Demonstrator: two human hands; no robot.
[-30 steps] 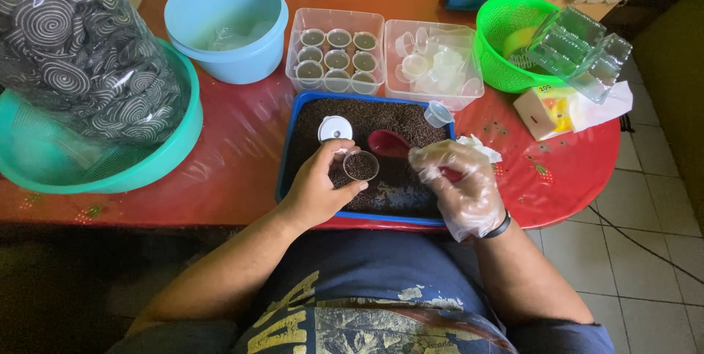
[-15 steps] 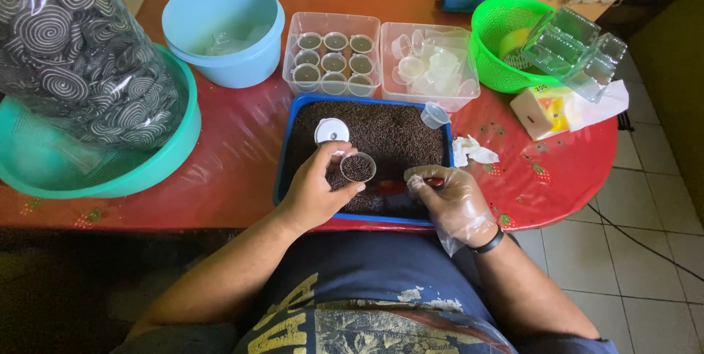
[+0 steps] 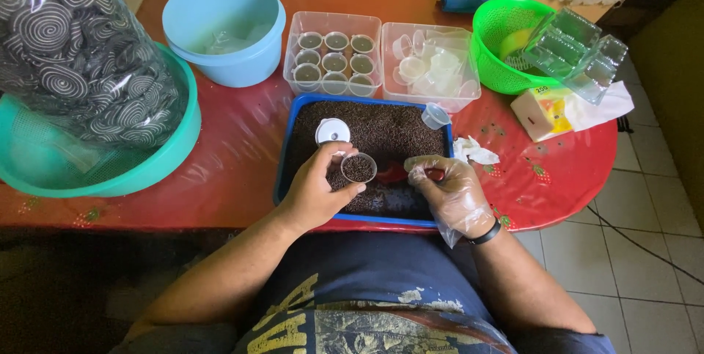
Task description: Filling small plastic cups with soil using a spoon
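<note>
Right now the bare left hand (image 3: pixel 314 194) is pinching a small clear plastic cup filled with dark granules (image 3: pixel 358 168) over the blue rectangular tray of loose dark granules (image 3: pixel 381 134), while the right hand (image 3: pixel 449 191), wearing a thin clear plastic glove, is closing its fingers on a small red scoop (image 3: pixel 396 172) just beside the cup. Behind the tray, a clear plastic box of filled cups (image 3: pixel 331 63) is sitting on the red counter (image 3: pixel 235 134). Since the cup is looking brimful, tilting it could be spilling granules, and the loose glove could be letting the scoop slip.
</note>
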